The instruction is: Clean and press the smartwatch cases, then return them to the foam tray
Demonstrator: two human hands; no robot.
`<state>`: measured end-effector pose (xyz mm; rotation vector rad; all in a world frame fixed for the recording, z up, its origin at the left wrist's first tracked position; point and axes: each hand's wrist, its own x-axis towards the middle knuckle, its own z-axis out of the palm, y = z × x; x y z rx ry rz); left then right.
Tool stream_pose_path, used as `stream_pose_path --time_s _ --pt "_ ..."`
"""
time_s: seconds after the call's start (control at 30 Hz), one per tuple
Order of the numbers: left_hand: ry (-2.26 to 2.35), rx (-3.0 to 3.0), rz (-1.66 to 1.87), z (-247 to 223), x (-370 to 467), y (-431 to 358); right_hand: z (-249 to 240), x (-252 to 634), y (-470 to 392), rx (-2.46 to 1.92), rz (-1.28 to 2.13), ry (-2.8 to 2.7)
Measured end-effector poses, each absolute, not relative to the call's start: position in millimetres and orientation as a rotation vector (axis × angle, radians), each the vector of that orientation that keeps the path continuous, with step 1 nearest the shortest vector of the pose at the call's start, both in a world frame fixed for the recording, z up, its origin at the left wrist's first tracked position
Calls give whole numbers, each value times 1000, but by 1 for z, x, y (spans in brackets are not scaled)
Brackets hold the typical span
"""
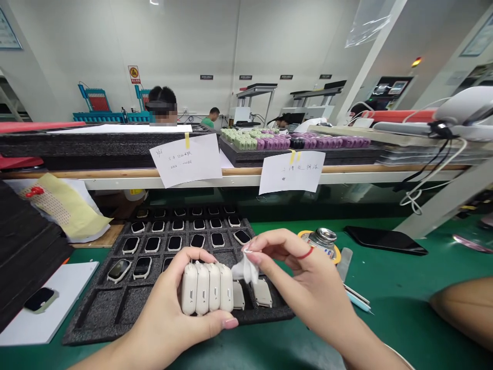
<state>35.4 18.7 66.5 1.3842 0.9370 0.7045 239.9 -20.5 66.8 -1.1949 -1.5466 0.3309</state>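
Observation:
My left hand point(169, 303) is wrapped around a row of several cream-coloured watch cases point(208, 289), pressed side by side with their edges facing me. Between thumb and fingertips, my right hand point(296, 272) pinches a crumpled white wipe point(245, 269), just right of the row. Below both hands lies a black foam tray point(108, 303) with square pockets, many holding watches with dark screens point(152, 244). A lone watch case point(262, 293) sits in a pocket beneath the wipe, and another beside it is partly hidden.
Right of the tray stand a glass bottle with a metal cap point(326, 237), a light blue pen-like tool point(358, 302) and a black phone-like slab point(385, 239). One more watch point(41, 299) rests on white paper at left. Above, a shelf point(239, 177) carries foam trays; people sit beyond.

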Motion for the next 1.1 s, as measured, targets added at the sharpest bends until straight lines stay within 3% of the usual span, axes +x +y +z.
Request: stream_pose_path --time_s 0.13,0.27,0.43,0.73,1.1 --pt "943 1387 687 61 37 21 83 277 -16 -1437 155 -1504" --pt "924 1363 679 39 43 28 90 342 -2 -2114 -52 -1288" --pt "940 1387 662 -1 54 42 77 408 4 -2514 -3 -1185" --pt "1042 1590 610 -34 56 57 49 433 18 -2647 234 -1260" --pt "1026 1440 599 -40 55 58 54 431 14 -2668 214 -1276"
